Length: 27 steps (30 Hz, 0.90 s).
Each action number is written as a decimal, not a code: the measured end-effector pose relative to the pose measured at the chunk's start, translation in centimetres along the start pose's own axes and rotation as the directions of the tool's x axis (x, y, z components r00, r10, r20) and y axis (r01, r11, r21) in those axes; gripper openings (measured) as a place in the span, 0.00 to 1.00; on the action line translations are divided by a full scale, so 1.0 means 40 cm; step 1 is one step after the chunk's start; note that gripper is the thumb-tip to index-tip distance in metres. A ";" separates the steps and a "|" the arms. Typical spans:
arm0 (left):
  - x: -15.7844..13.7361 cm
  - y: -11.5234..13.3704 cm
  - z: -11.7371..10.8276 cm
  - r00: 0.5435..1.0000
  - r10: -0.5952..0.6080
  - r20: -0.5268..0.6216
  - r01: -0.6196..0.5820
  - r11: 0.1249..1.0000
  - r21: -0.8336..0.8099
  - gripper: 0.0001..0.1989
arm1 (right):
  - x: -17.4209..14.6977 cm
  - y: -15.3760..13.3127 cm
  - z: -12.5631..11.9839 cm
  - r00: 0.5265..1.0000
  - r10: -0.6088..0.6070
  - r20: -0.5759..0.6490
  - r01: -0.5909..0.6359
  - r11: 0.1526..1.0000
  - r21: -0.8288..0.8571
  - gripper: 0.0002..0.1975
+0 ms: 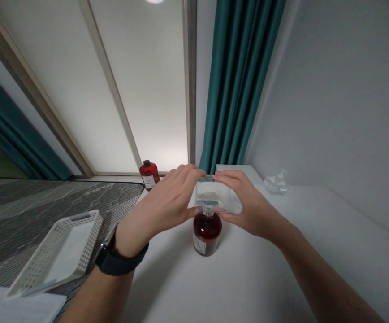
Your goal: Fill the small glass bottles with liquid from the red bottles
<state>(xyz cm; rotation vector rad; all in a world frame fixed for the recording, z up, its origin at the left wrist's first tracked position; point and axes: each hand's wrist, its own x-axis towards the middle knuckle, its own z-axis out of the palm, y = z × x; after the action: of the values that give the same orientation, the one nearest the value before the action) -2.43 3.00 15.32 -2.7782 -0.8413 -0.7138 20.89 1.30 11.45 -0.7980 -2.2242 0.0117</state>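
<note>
1. While my left hand (167,204) and my right hand (248,204) hold the clear container (213,192), its narrow neck (209,209) points down at the top of the near red bottle (207,235), which stands upright on the white table (235,285).

2. Finger state: both sets are curved fairly wide around the container from opposite sides, thumbs low, fingertips high. Neither hand is free.

3. Done, as I judge it: the container is raised, turned over and lined up with the near red bottle. No black cap shows on that bottle.

4. Left, as I judge it: the container is not yet set down, and the near red bottle is not yet closed. Whether anything flows, I cannot tell.

5. Count, bottles and container: one clear container; two red bottles. The far red bottle (149,176) stands toward the back with its one black cap (146,162) on, apart from my grip.

6. Count, surroundings: one white basket (92,237) to the left; one crumpled clear plastic piece (275,184) to the right; two teal curtains (241,89); one dark watch (122,262) on my left wrist.
</note>
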 end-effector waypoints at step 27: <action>-0.001 0.013 -0.011 1.000 0.017 -0.007 -0.016 0.997 0.074 0.21 | 0.000 -0.002 -0.002 1.000 -0.023 -0.017 0.023 1.000 -0.020 0.34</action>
<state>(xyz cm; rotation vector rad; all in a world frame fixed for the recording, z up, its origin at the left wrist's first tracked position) -2.35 2.41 15.70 -2.7129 -0.8250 -0.6756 20.90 1.20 11.53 -0.7805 -2.2201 -0.0285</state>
